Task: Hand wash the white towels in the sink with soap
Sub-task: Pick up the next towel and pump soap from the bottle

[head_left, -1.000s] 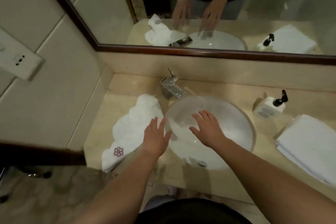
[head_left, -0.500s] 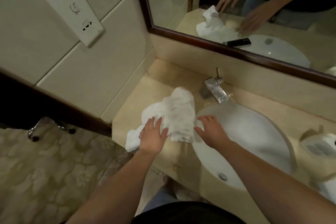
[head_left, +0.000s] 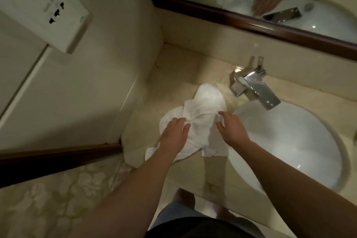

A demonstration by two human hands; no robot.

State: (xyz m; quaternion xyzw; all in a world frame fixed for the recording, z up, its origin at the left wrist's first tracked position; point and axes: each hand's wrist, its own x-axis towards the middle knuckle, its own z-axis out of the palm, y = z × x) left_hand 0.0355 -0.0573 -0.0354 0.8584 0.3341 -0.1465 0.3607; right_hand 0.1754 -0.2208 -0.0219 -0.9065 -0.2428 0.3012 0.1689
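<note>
Your left hand [head_left: 174,135] is lying flat on the crumpled white towel [head_left: 204,120], fingers straight and close together, pressing its left part. Your right hand [head_left: 232,128] is hovering over the towel's right edge, fingers relaxed and slightly spread; contact is unclear. The towel is sitting on the counter [head_left: 185,67], just left of the sink [head_left: 289,141], under the faucet [head_left: 257,89].
</note>
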